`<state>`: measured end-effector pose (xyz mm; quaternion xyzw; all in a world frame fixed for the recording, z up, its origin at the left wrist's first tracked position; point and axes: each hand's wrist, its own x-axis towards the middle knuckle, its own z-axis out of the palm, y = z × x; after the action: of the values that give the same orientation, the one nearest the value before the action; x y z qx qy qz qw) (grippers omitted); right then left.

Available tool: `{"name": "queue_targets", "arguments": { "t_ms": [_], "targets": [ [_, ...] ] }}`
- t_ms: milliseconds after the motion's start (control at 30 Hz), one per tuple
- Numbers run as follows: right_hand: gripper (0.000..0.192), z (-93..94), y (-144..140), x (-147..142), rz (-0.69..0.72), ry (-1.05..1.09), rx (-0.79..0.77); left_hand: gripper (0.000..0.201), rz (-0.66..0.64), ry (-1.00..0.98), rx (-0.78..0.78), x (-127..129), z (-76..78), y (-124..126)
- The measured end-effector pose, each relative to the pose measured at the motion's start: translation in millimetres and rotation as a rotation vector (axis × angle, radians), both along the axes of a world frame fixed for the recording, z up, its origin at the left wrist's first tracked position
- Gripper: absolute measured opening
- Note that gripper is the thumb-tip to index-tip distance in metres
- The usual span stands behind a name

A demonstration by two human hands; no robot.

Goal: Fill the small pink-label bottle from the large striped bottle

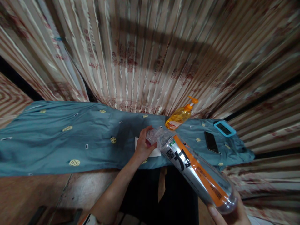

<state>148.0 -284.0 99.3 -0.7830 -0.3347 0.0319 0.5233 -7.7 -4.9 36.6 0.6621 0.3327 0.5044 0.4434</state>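
A large clear plastic bottle (pixel 194 168) with a silver and orange label lies tilted across the air, its neck pointing up and to the left. My right hand (pixel 231 214) is closed around its base at the lower right. My left hand (pixel 143 146) grips a small clear cup (pixel 152 135) close to the bottle's neck. Whether cup and bottle touch, I cannot tell. Beneath my left hand a white cloth or paper (pixel 154 152) shows on the table. Behind the bottle's neck stands an orange pump bottle (pixel 178 118) with yellow liquid.
A teal cloth with pineapple prints (pixel 93 153) covers the long, narrow table. To the right lie a dark phone (pixel 211 142) and a blue-framed device with a dark screen (pixel 225 128). Pleated patterned curtains (pixel 140 62) hang right behind the table.
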Motion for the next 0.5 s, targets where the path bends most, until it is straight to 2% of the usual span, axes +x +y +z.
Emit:
{"name": "queue_targets", "arguments": {
  "t_ms": [300, 500],
  "targets": [
    [0.093, -4.1, -2.4, 3.3, -0.002, -0.004, -0.007, 0.074, 0.002, 0.002, 0.001, 0.0, 0.2, 0.5],
    [0.093, 1.5, 1.2, -1.9, -0.013, 0.041, 0.008, 0.076, 0.005, 0.001, 0.008, 0.5, -1.5, 1.0]
  ]
}}
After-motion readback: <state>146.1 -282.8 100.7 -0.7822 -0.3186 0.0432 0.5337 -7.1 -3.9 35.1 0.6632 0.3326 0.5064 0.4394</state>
